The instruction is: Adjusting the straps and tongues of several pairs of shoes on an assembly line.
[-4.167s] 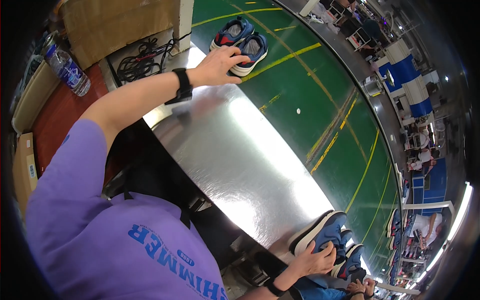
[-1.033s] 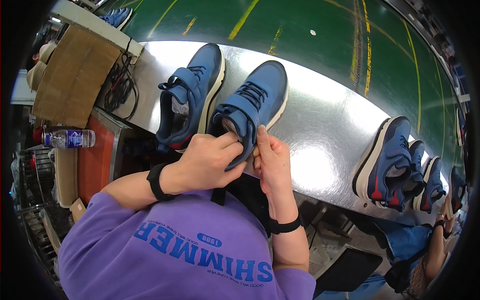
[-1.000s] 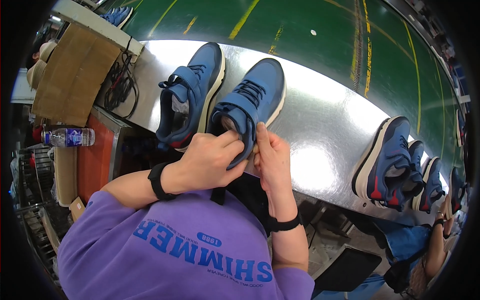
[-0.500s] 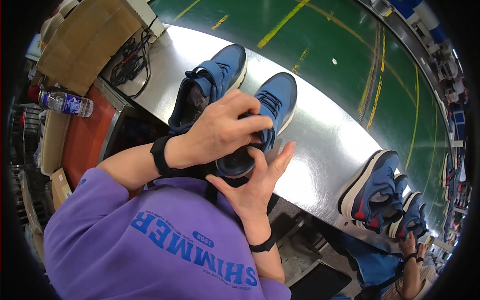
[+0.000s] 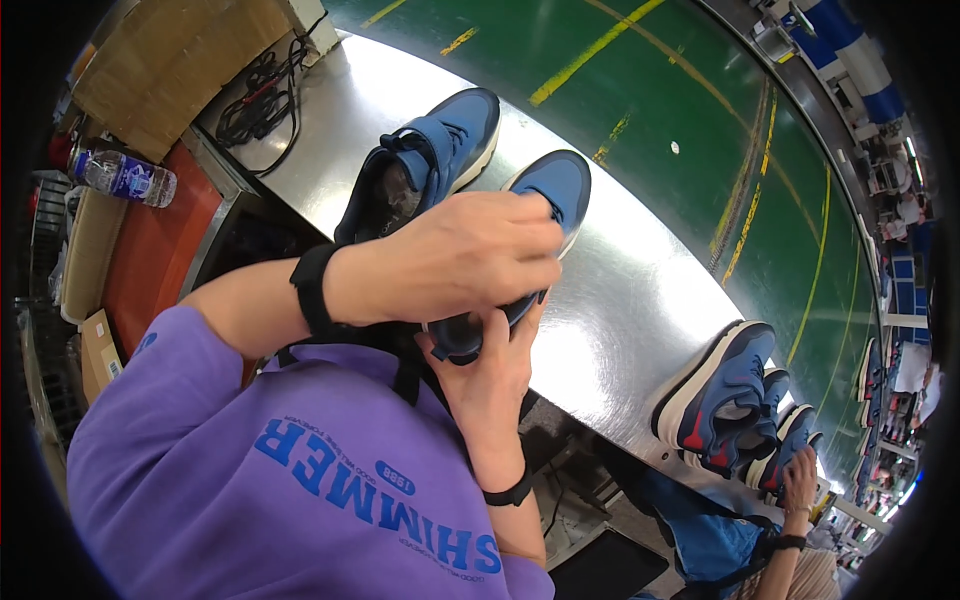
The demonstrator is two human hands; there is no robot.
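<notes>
A blue sneaker (image 5: pixel 555 185) with a dark toe rim and white sole lies toe-away on the metal bench. My left hand (image 5: pixel 470 250) is closed over its lacing and strap area, with the fingertips hidden behind the knuckles. Around the heel, my right hand (image 5: pixel 490 370) has its fingers along the collar and its thumb at the back. The matching sneaker (image 5: pixel 425 160) rests just to the left, its strap across the top and clear crumpled stuffing inside. Neither hand holds that one.
Several blue-and-red sneakers (image 5: pixel 715 400) stand at the bench's right end, where a co-worker's hand (image 5: pixel 800 480) touches one. Black cables (image 5: pixel 262 105) and a cardboard box (image 5: pixel 180 75) are at the far left. A water bottle (image 5: pixel 125 178) lies on a red surface (image 5: pixel 150 265).
My left hand has moved forward and right over the sneaker's lacing. My right hand has gone from spread fingers to closed around the heel. The view has shifted slightly.
</notes>
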